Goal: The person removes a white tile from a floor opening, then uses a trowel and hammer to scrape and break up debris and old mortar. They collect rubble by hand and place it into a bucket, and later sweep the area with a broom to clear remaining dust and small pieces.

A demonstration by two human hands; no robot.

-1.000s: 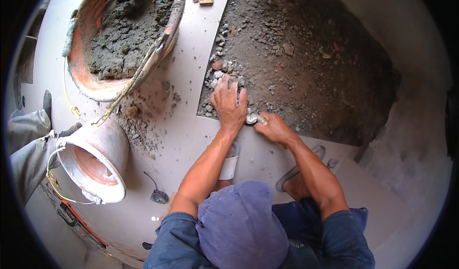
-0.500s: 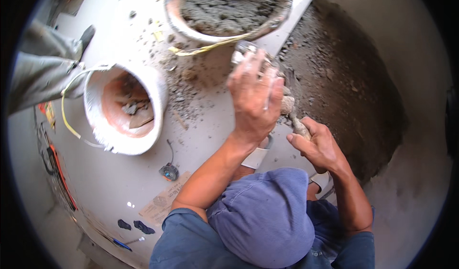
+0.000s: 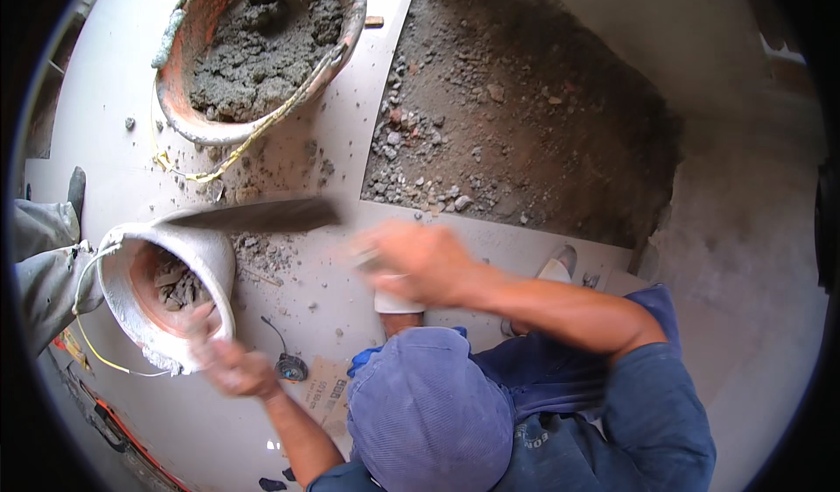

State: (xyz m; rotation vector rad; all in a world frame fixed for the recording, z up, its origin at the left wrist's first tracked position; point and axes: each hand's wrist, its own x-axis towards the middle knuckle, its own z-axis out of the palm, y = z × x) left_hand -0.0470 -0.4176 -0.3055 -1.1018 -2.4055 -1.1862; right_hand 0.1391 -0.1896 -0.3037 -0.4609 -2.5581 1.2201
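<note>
My right hand (image 3: 424,265) is wrapped round the handle of a trowel (image 3: 262,216). Its dark blade, blurred by motion, points left above the floor. At the near rim of the white bucket (image 3: 213,245), my left hand (image 3: 232,365) is raised with its fingers apart, smeared by motion, and no held thing shows. Inside that tilted bucket lie grey broken pieces (image 3: 179,284). A larger bucket (image 3: 175,76) at the top holds crumbly grey mortar (image 3: 262,63), its yellowish handle hanging down in front.
Bare, gravelly ground (image 3: 516,116) lies beyond the tile edge, upper right. Crumbs (image 3: 262,260) litter the pale floor beside the white bucket. A tape measure (image 3: 291,367) and printed cardboard (image 3: 325,391) lie near my left arm. Another person's trouser legs (image 3: 44,273) stand at far left.
My left hand has moved from the trowel to the white bucket, and the whitish lumps in it are gone. My right hand has swung the trowel leftward. The view has shifted too.
</note>
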